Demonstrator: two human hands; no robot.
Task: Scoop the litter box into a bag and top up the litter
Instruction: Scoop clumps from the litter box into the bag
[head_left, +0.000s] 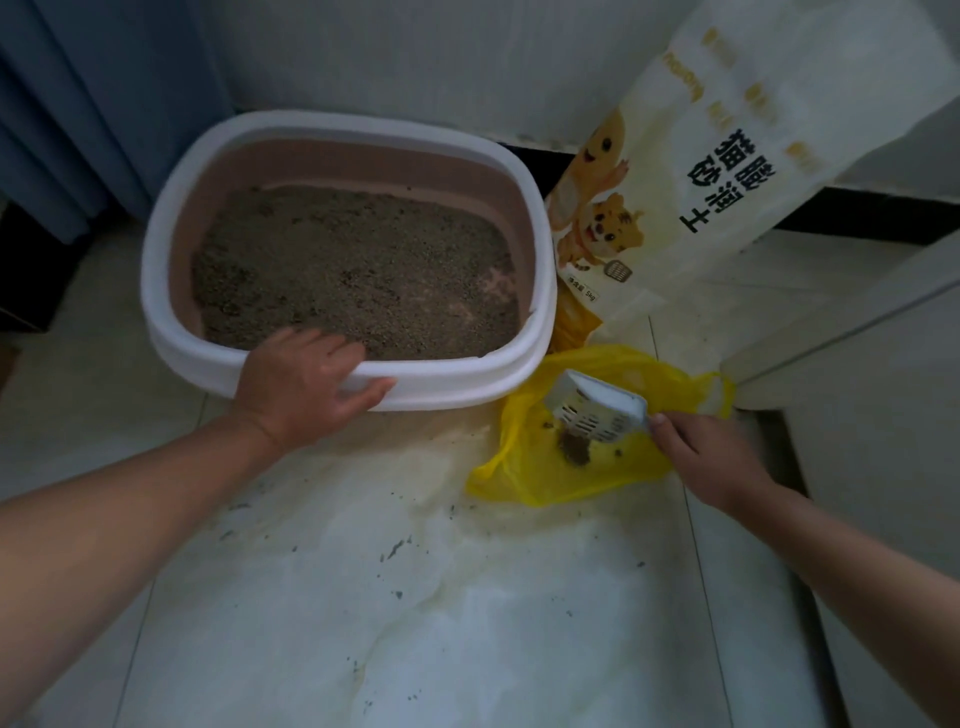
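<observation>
Scooping underway: clump (574, 449) in yellow bag (545, 483), top-up not begun.
L hand (306, 384) fingers curled over litter box (441, 387) near rim; R hand (711, 457) pinches scoop (597, 410) handle over bag; litter sack (701, 182) leans beside box, looks unpoured.

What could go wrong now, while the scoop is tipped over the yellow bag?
1. The yellow bag lies slack on the floor, so waste falling from the scoop in the right hand may miss it; stray granules already dot the floor.
2. The litter sack leans tilted against the wall behind the bag and might slide onto it.
3. The left hand grips the litter box rim; a tug could tip litter out.
</observation>
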